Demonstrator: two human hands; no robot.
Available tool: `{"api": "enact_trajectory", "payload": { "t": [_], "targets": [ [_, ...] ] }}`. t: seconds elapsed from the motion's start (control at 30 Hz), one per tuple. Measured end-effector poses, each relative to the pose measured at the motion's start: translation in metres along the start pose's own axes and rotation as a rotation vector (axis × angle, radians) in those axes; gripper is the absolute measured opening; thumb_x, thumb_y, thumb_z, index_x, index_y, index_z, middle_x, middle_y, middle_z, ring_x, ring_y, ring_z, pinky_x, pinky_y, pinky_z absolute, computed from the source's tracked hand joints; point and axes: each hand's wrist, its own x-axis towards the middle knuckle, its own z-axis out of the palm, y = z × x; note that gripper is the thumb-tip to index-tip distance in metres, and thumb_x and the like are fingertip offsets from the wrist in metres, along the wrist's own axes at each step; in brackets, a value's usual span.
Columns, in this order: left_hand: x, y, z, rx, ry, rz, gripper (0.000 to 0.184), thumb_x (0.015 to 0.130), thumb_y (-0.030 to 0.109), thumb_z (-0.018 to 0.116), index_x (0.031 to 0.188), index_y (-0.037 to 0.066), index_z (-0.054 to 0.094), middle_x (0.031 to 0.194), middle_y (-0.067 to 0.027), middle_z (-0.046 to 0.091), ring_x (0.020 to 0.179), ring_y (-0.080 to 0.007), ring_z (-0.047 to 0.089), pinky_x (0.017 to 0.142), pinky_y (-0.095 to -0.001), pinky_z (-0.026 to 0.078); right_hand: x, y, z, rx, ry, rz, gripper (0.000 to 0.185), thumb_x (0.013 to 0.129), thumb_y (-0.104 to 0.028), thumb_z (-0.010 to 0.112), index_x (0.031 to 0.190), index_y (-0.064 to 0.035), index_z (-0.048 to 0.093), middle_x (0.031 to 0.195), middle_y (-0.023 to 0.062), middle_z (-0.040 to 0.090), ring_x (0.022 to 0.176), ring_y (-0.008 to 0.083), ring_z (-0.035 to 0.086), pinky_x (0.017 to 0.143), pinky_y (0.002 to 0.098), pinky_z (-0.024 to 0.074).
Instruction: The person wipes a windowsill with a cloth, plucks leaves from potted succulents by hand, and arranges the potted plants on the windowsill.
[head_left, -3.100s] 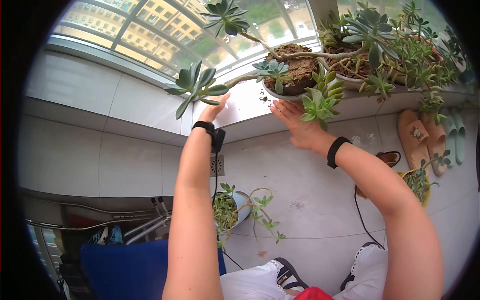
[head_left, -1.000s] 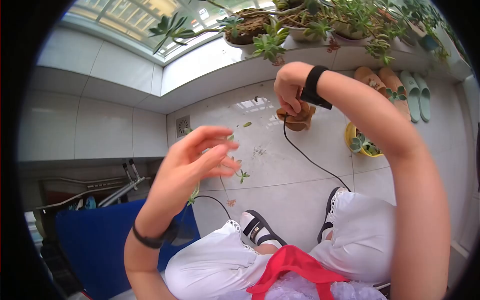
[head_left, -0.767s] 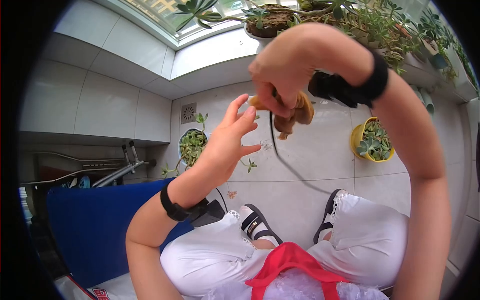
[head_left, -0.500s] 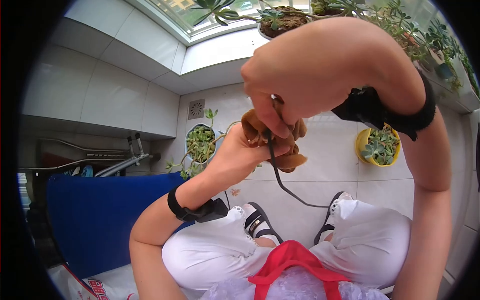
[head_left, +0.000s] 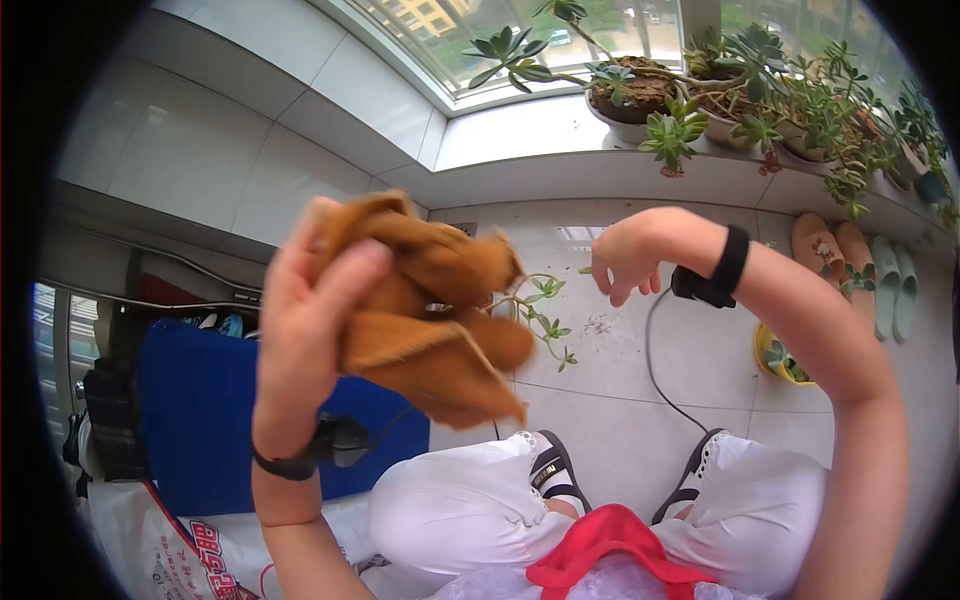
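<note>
My left hand (head_left: pixel 310 310), raised at the left, grips a crumpled brown suede-like work glove (head_left: pixel 430 365). Its folds and rounded finger-like parts spread to the right of my thumb; motion blurs them, and whether there is more than one glove I cannot tell. My right hand (head_left: pixel 635 255) hangs over the tiled floor with loosely bent fingers apart, holding nothing I can see. A tiny green tip shows beside its fingers, apparently a leaf. Behind the glove, a trailing succulent (head_left: pixel 545 310) is partly hidden.
Potted succulents (head_left: pixel 720 110) line the window ledge. A yellow pot (head_left: pixel 768 350) and slippers (head_left: pixel 850 260) are on the right floor. Dark crumbs (head_left: pixel 598 325) lie on the tiles. A blue panel (head_left: pixel 200 430) and a printed white bag (head_left: pixel 170 545) are at my left; a dark cord (head_left: pixel 650 350) runs from my right wrist.
My hands have parted. The left has carried the brown glove left and up closer to me; the right has let go of it and moved right and away. The view has shifted rightward.
</note>
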Motion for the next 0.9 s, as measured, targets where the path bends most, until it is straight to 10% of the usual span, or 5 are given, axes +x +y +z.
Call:
{"api": "enact_trajectory", "payload": {
  "t": [0.23,0.37,0.6,0.83,0.9],
  "targets": [
    [0.047,0.022,-0.055,-0.255,0.351,-0.032,0.019,0.094,0.015,0.059,0.107,0.002,0.062,0.093,-0.0044,0.068,0.082,-0.0131,0.068,0.065,-0.0226,0.052,0.131,0.071,0.053,-0.1,0.39,0.116,0.029,0.078,-0.014,0.07,0.103,-0.0004,0.066,0.089,0.0175,0.072,0.084,0.0285,0.072,0.072,0.042,0.0566],
    [0.137,-0.009,-0.1,-0.154,0.226,-0.047,0.012,0.089,0.018,0.064,0.096,0.009,0.064,0.086,0.0009,0.067,0.071,-0.008,0.061,0.053,-0.0207,0.037,0.191,0.111,0.092,-0.112,0.646,0.241,0.045,0.074,-0.019,0.077,0.113,-0.0066,0.061,0.129,0.0172,0.059,0.122,0.031,0.057,0.09,0.044,0.0521],
    [0.28,-0.124,-0.141,0.245,0.342,-0.304,0.014,0.087,0.019,0.065,0.096,0.009,0.067,0.092,-0.0048,0.066,0.085,-0.0139,0.058,0.074,-0.0295,0.043,0.193,0.105,0.151,0.002,0.832,0.294,0.106,0.07,-0.049,0.08,0.154,-0.0153,0.025,0.162,0.0116,0.017,0.15,0.0301,0.012,0.117,0.0565,0.0195],
    [0.356,-0.3,-0.144,0.587,-0.128,-0.102,0.057,0.093,0.021,0.058,0.141,-0.002,0.039,0.124,-0.0171,0.059,0.116,-0.0318,0.055,0.099,-0.0395,0.042,0.191,0.1,0.14,-0.02,0.74,0.345,0.11,0.071,-0.054,0.077,0.156,-0.0158,0.02,0.163,0.0114,0.012,0.151,0.0293,0.009,0.118,0.0561,0.0157],
    [0.369,-0.357,-0.133,1.13,0.056,-0.077,0.06,0.096,0.027,0.051,0.148,0.004,0.033,0.137,-0.022,0.051,0.127,-0.0385,0.046,0.107,-0.0433,0.034,0.191,0.1,0.137,-0.036,0.729,0.351,0.11,0.071,-0.054,0.077,0.156,-0.0163,0.019,0.163,0.0112,0.012,0.151,0.0295,0.009,0.118,0.0562,0.016]
  ]
}}
